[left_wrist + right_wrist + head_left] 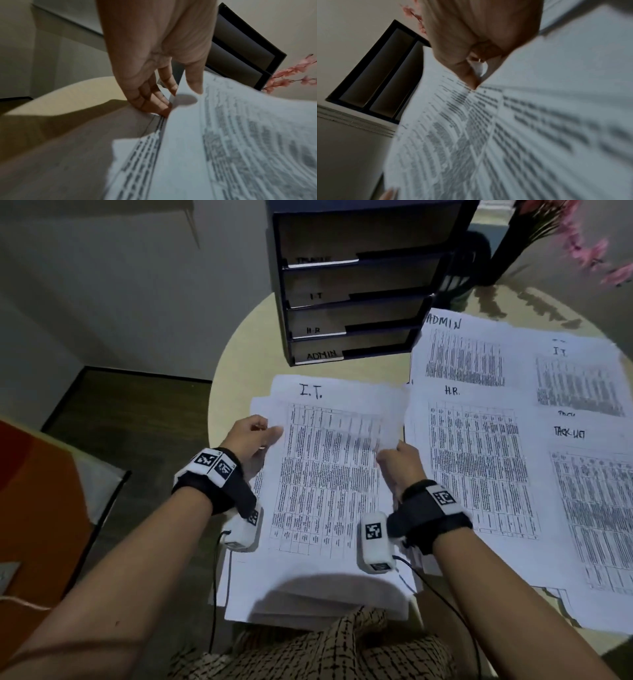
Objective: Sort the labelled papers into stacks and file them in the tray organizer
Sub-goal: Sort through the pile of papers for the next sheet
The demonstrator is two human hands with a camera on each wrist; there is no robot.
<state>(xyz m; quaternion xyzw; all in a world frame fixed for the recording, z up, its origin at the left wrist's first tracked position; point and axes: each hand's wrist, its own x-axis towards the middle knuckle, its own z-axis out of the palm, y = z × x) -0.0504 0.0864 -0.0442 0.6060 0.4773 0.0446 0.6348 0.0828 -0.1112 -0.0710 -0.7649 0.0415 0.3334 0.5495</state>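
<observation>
A printed sheet headed "I.T." (329, 467) is held just above a loose pile of papers (308, 601) at the table's near edge. My left hand (255, 436) pinches its left edge, thumb on top and fingers underneath, as the left wrist view shows (163, 88). My right hand (399, 462) pinches the right edge between thumb and fingers (471, 60). To the right lie sorted papers headed ADMIN (462, 354), I.T. (579, 378), H.R. (479, 467) and one with an unclear label (596, 508). The black tray organizer (359, 313) stands behind, with slots labelled I.T, H.R and ADMIN.
The round cream table (239, 344) ends close to my left hand, with dark floor beyond. A dark vase with pink flowers (582, 241) stands right of the organizer. An orange surface (34, 508) lies low on the left. Thin cables hang from both wrists.
</observation>
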